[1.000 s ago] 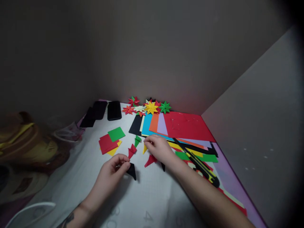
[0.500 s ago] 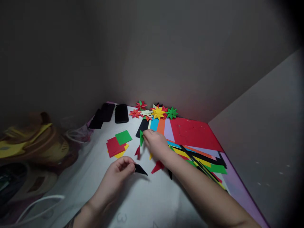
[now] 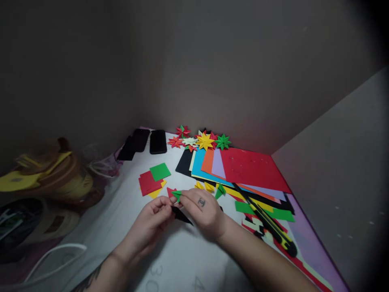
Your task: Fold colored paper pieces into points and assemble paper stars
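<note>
Between the thumb and fingers of my left hand (image 3: 153, 221) is a folded black paper piece (image 3: 182, 216), its point slanting down to the right. My right hand (image 3: 203, 209) pinches a small folded green paper piece (image 3: 177, 195) just above the black one; whether the two pieces touch I cannot tell. A folded red piece (image 3: 170, 191) shows just behind the fingertips. Folded yellow pieces (image 3: 209, 187) and another green one (image 3: 220, 190) lie beyond my right hand.
Red square paper (image 3: 148, 183) and a green square (image 3: 160, 172) lie at left. Paper stars (image 3: 205, 141) stand at the back beside a black phone (image 3: 158, 142). Coloured sheets (image 3: 255, 168) and a yellow-black cutter (image 3: 273, 227) are at right; a pot (image 3: 60, 178) stands far left.
My right hand has come back toward my left hand with the green piece. The yellow and green folded pieces and the cutter behind it now show more. My left hand still holds the black piece.
</note>
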Demonstrator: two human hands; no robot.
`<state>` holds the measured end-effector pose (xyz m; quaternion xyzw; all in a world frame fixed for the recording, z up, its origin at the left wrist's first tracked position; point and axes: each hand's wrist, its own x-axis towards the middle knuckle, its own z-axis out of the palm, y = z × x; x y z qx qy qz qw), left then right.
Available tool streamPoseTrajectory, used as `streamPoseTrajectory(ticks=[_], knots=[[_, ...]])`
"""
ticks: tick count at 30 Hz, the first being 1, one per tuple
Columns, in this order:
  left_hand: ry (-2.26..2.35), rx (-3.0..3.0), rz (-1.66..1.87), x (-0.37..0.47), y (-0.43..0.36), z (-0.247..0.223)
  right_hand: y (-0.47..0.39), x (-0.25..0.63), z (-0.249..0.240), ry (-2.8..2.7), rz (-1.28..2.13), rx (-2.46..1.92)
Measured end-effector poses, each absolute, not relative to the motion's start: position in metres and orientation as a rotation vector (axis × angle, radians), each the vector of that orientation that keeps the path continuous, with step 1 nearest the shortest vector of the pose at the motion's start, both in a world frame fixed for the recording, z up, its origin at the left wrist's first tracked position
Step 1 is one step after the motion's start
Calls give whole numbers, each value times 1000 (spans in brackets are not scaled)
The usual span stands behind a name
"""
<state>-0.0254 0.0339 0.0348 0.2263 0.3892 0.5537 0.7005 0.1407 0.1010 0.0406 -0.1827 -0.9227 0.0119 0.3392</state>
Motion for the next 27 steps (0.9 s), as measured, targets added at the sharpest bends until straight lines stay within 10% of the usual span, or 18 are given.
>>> streamPoseTrajectory(ticks=[15, 27], knots=[[1031, 743, 1099, -27, 33, 40, 113, 133, 51, -1856, 1326, -1143], [1506, 968, 1189, -29, 39, 38, 100, 136, 60, -1861, 1248, -1154]])
